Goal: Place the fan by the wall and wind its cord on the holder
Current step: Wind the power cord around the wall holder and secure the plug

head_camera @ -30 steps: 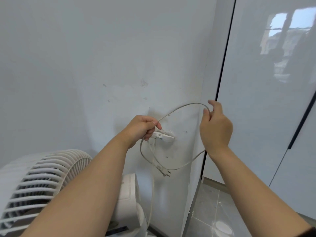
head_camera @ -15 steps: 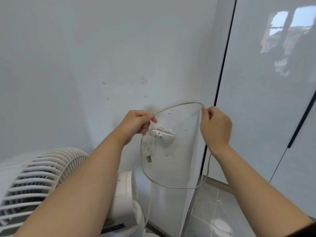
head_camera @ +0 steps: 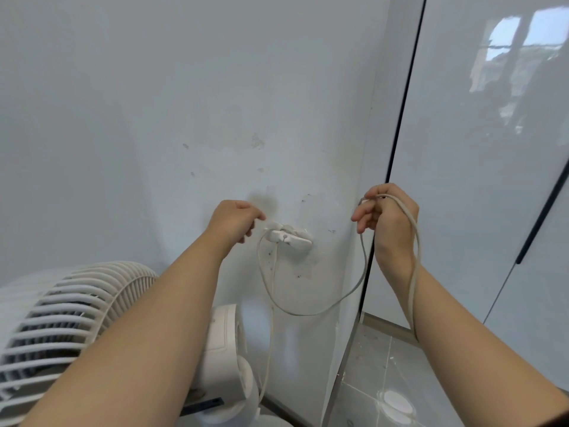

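Fan (head_camera: 77,309): low at the left, just beside the wall (head_camera: 184,103).
Right hand (head_camera: 389,217): fingers curled round the cord (head_camera: 303,314), which drapes over the hand and hangs along the forearm.
Left hand (head_camera: 234,220): fingers curled at the left end of the holder (head_camera: 289,237); perhaps pinching the cord, I cannot tell.
Cord: hangs in a loop from the holder to the right hand.
Holder: fixed on the wall, between both hands.

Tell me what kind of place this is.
Likely a room corner in a home: a scuffed white wall with a cord holder, glossy cabinet doors, a grey tiled floor, and a fan beside the wall.
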A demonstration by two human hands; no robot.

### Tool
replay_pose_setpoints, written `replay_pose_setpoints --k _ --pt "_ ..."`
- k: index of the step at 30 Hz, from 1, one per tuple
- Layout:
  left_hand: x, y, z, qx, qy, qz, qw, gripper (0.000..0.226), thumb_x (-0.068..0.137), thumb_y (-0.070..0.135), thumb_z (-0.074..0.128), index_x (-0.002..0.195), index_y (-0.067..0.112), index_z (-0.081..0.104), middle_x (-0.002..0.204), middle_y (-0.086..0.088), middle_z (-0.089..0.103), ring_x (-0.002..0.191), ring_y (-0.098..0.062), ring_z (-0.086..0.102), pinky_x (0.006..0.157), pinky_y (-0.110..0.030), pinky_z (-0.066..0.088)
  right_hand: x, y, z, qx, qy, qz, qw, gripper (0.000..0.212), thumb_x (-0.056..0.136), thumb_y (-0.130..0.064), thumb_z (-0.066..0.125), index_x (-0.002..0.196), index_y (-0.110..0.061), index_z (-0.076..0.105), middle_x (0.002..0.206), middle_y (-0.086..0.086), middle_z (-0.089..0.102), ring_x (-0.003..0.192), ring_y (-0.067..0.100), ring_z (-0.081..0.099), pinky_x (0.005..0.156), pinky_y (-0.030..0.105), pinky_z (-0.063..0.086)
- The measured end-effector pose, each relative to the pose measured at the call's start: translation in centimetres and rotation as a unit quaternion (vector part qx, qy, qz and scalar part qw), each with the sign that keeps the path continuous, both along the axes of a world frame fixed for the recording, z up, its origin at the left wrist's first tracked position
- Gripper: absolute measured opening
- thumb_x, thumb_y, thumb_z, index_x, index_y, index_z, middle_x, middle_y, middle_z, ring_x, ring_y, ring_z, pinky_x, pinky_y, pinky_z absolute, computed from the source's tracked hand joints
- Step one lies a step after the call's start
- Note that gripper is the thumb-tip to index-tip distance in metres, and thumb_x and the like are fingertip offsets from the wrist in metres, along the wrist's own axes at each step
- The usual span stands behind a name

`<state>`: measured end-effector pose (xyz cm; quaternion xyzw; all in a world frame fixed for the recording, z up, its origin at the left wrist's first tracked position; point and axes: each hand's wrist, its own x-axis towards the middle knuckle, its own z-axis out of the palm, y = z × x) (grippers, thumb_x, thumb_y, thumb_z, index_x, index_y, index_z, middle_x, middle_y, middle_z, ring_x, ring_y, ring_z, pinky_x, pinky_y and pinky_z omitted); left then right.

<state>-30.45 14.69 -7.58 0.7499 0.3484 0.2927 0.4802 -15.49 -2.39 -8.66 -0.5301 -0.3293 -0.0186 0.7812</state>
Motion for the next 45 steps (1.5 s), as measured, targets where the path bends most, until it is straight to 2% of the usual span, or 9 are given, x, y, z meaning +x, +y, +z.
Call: replay_pose_setpoints --k 4,11,17,19,25,31,34,37,45 --pt "-0.4 0.2 -0.6 -0.083 0.148 0.026 0.985 0.024 0.093 0.022 0.047 0.083 0.004 0.060 0.069 -0.007 0.056 0.053 -0.019 0.043 0.049 -0.022 0.033 0.5 -0.2 -0.1 -0.047 -0.056 0.050 0.996 0.026 0.076 0.003 0.031 0.071 -0.007 0.055 0.048 0.008 0.059 0.036 0.019 0.045 0.041 0.021 0.038" --pt "0.2 -0.4 -0.8 -0.115 0.149 -0.092 0.978 0.016 0.092 0.014 0.055 0.081 0.007 0.063 0.069 -0.005 0.054 0.044 -0.010 0.047 0.040 -0.015 0.039 0.4 -1.1 -1.4 -0.253 -0.188 0.010 0.949 0.033 0.078 0.011 0.036 0.072 -0.010 0.061 0.058 0.015 0.061 0.047 0.017 0.048 0.051 0.025 0.042" --pt "0.4 -0.7 -0.5 -0.240 0.042 -0.114 0.963 0.020 0.096 0.011 0.052 0.080 0.001 0.060 0.067 -0.009 0.057 0.043 -0.005 0.062 0.041 -0.011 0.048 -0.9 -0.6 -1.0 -0.552 -0.374 0.024 0.745 0.030 0.086 -0.004 0.043 0.094 -0.015 0.070 0.080 -0.004 0.056 0.075 0.012 0.052 0.065 0.022 0.039" --pt "0.4 -0.8 -0.4 -0.264 0.014 -0.118 0.957 0.021 0.095 0.010 0.052 0.079 -0.001 0.060 0.058 -0.008 0.061 0.047 -0.008 0.065 0.043 -0.012 0.050 -1.2 0.0 -1.5 -0.570 -0.380 0.007 0.729 0.031 0.085 -0.005 0.042 0.094 -0.014 0.070 0.083 -0.003 0.056 0.078 0.014 0.052 0.066 0.024 0.041" --pt "0.6 -1.3 -0.2 -0.303 -0.034 -0.127 0.944 0.020 0.095 0.004 0.050 0.079 -0.005 0.057 0.067 -0.014 0.062 0.053 -0.015 0.069 0.050 -0.014 0.055 -2.4 2.1 -3.2 -0.509 -0.174 0.181 0.824 0.048 0.078 0.011 0.033 0.110 -0.009 0.064 0.097 0.002 0.065 0.093 0.015 0.061 0.082 0.022 0.047" --pt "1.1 -1.1 -0.2 -0.301 -0.072 -0.109 0.945 0.021 0.096 0.006 0.050 0.080 -0.005 0.057 0.053 -0.010 0.066 0.051 -0.012 0.068 0.052 -0.014 0.055 -3.0 2.5 -4.2 -0.361 0.105 0.468 0.800 0.011 0.095 -0.014 0.051 0.102 -0.011 0.059 0.084 0.006 0.068 0.087 0.020 0.065 0.087 0.034 0.041" --pt "1.0 -1.2 -0.2 -0.236 -0.038 -0.076 0.968 0.018 0.095 0.012 0.053 0.083 0.000 0.060 0.065 -0.009 0.065 0.047 -0.011 0.066 0.047 -0.015 0.053 -2.8 3.0 -3.6 -0.265 0.155 0.325 0.894 0.030 0.098 -0.024 0.046 0.074 -0.009 0.057 0.053 0.003 0.045 0.046 0.016 0.044 0.056 0.030 0.046" --pt "0.8 -0.8 -0.3 -0.153 -0.014 -0.010 0.988 0.012 0.092 0.006 0.052 0.097 0.003 0.061 0.083 -0.010 0.062 0.057 -0.014 0.064 0.052 -0.020 0.054 -1.4 3.0 -3.1 -0.262 0.052 0.041 0.963 0.031 0.095 -0.020 0.050 0.068 -0.013 0.063 0.048 -0.003 0.042 0.044 0.013 0.037 0.047 0.023 0.033" --pt "0.6 -0.7 -1.2 0.023 0.172 -0.118 0.978 0.051 0.092 0.006 0.051 0.141 0.017 0.043 0.144 -0.007 0.041 0.131 -0.024 0.041 0.103 -0.030 0.035 -0.8 2.2 -5.3 -0.309 -0.280 -0.238 0.877 0.011 0.089 -0.002 0.049 0.091 -0.007 0.059 0.055 0.005 0.053 0.049 0.026 0.048 0.047 0.029 0.028"
